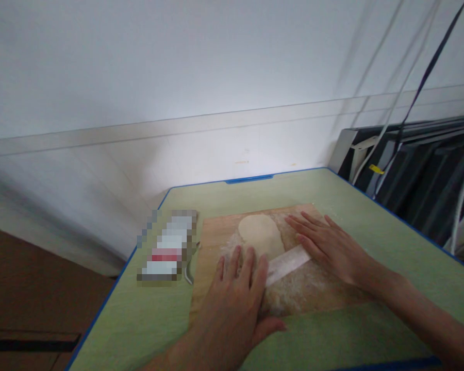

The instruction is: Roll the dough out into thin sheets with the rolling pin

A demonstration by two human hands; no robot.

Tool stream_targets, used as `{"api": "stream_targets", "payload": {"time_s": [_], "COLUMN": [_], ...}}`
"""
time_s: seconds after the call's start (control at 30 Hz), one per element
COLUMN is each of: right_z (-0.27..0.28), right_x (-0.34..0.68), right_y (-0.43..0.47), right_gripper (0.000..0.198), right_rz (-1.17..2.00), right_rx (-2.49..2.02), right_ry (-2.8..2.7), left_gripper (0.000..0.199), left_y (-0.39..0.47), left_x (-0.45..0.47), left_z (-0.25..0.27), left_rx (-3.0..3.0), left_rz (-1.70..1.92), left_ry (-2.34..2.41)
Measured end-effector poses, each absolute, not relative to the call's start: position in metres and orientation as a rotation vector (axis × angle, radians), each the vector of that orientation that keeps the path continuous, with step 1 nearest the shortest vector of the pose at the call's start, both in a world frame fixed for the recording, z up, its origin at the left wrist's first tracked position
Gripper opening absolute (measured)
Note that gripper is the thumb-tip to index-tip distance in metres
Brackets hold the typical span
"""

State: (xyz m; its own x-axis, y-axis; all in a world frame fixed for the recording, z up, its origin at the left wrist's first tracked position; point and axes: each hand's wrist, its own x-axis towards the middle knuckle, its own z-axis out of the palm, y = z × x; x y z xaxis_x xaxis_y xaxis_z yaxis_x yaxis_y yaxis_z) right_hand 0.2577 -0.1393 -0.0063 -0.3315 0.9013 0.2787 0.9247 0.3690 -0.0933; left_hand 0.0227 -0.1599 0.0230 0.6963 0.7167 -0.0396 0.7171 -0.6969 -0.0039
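A flat, pale oval of dough lies on a floured wooden board. Just on its near side is a short, flour-dusted rolling pin, slanting up to the right. My left hand lies flat over the pin's left end, fingers stretched forward and the thumb out to the right. Over the right end rests my right hand, its fingers extended to the left and a little apart. Both palms hide the ends of the pin, and neither hand wraps around it.
The board sits on a green table with a blue edge, against a white wall. Left of the board are a blurred-out flat item and a curved metal piece. Dark panels and hanging cords stand beyond the right edge.
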Motion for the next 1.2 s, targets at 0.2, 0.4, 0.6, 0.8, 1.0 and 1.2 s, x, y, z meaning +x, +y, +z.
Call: {"api": "stream_targets", "payload": {"time_s": [0.2,0.4,0.6,0.8,1.0,1.2], "right_z": [-0.007,0.010,0.014,0.008,0.000,0.004], "right_x": [0.257,0.239,0.228,0.231,0.240,0.243], "right_y": [-0.120,-0.085,-0.059,-0.046,-0.057,-0.082], "right_gripper": [0.049,0.051,0.059,0.059,0.050,0.056], "right_rz": [-0.074,0.065,0.109,0.111,0.050,-0.048], "right_rx": [-1.606,-1.807,-1.772,-1.671,-1.584,-1.621], "right_ry": [-2.429,-2.500,-2.534,-2.620,-2.652,-2.612], "left_gripper": [0.065,0.055,0.048,0.042,0.058,0.065], "left_y": [-0.161,-0.156,-0.148,-0.138,-0.144,-0.153], "left_x": [0.025,0.026,0.020,0.015,0.021,0.022], "left_z": [0.017,0.011,0.006,0.015,0.022,0.017], "left_rx": [2.857,2.782,2.719,2.743,2.751,2.754], "left_rz": [0.095,0.228,0.398,0.395,0.192,0.133], "left_ry": [1.403,1.649,1.670,1.587,1.662,1.668]}}
